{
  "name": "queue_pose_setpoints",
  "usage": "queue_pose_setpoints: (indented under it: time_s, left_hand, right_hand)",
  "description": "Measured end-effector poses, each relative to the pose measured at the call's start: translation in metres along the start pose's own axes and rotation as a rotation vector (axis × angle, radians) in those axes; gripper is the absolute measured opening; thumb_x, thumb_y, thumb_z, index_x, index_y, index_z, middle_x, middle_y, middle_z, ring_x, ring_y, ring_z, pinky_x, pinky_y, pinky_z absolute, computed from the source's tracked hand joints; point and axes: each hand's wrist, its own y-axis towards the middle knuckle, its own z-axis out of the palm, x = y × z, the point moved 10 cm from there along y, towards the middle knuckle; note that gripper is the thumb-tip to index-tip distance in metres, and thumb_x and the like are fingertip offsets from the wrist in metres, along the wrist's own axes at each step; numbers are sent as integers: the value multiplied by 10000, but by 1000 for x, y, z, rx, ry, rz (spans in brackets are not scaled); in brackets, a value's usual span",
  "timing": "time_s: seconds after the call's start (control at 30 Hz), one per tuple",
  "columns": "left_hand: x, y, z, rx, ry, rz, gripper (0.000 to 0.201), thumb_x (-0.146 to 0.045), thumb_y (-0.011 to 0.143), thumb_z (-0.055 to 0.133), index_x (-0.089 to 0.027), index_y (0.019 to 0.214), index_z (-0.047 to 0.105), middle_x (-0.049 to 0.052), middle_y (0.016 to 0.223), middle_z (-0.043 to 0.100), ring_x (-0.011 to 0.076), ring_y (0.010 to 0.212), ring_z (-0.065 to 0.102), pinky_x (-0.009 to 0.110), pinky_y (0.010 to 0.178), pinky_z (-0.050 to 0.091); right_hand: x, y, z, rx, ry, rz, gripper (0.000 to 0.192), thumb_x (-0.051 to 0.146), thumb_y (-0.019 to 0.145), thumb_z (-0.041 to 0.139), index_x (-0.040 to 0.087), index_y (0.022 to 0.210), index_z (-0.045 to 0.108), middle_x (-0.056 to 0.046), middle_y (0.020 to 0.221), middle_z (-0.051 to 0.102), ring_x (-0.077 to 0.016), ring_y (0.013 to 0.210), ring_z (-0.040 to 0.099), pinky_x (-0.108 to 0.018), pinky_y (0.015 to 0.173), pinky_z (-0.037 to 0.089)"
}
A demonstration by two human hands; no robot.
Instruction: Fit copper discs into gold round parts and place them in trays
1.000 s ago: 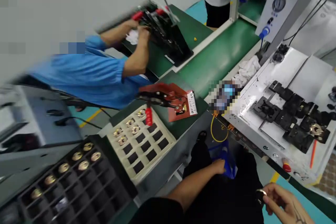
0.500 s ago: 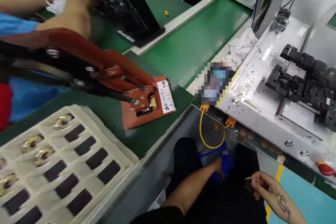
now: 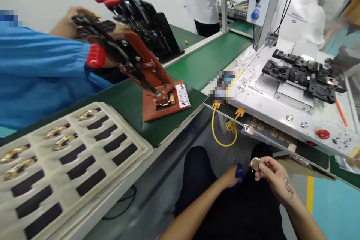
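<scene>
Above my right thigh, my right hand [image 3: 272,175] pinches a round gold watch case [image 3: 255,164] between thumb and fingers, its flat face turned up. My left hand [image 3: 232,177] is closed round a blurred blue object [image 3: 240,173] beside it, over my lap; its exact kind is unclear. The watch case and blue object are a short distance apart. Left of my lap, a pale moulded tray [image 3: 118,120] holds several similar gold cases [image 3: 89,114] in its pockets, among dark rectangular cut-outs.
A red-brown toggle-clamp fixture [image 3: 157,101] stands on the green bench, near a green conveyor [image 3: 208,54]. At right, a white machine bed [image 3: 261,101] carries black jigs [image 3: 300,73] and a red button [image 3: 323,134]. A yellow cable [image 3: 215,135] hangs below. A blue-sleeved co-worker [image 3: 42,67] handles clamps.
The watch case in my right hand has risen and turned face-up. My left hand has risen slightly with the blue object. The view has tilted up, showing more of the machine and co-workers.
</scene>
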Motion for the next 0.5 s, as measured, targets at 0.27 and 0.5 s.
queue_pose_setpoints:
  time_s: [0.27,0.5]
  left_hand:
    - [-117,-86,-66,-264,-466,327,467,-577,937,776,-213,1218,693,119,1200,780,276,1094,740,391,959,602]
    - [-146,-134,-90,-351,-721,387,447,-534,802,935,-196,890,656,29,908,721,186,852,692,318,848,569]
  right_hand:
    - [37,-17,41,37,173,-138,330,508,895,900,224,959,745,-55,1036,770,-211,864,734,-341,765,621]
    - [40,-13,77,140,102,-195,288,469,900,906,218,1000,807,-17,889,729,-149,756,610,-253,701,523]
